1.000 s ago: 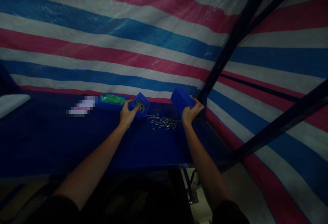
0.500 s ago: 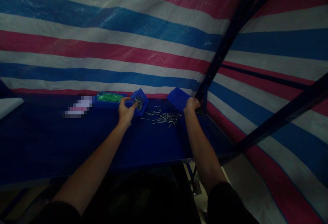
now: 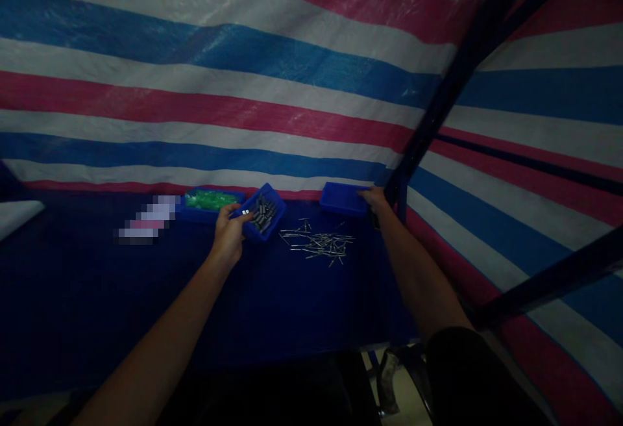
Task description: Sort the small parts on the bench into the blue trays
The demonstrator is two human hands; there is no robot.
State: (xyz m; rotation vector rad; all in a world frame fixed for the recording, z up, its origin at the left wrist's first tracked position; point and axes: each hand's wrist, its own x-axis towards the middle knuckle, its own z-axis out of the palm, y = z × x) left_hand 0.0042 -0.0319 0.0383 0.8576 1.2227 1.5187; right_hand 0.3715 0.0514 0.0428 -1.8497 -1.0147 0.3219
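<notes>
Rods lie loose on the worktop; left grip clamps the parts bin, right grip the right bin, and overtipping the former could spill metal parts among the rods.

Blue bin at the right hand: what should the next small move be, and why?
Probably the right hand should let go of the blue bin: it looks upright and level on the table, behind the loose metal pins, gripped only at its right end.
</notes>
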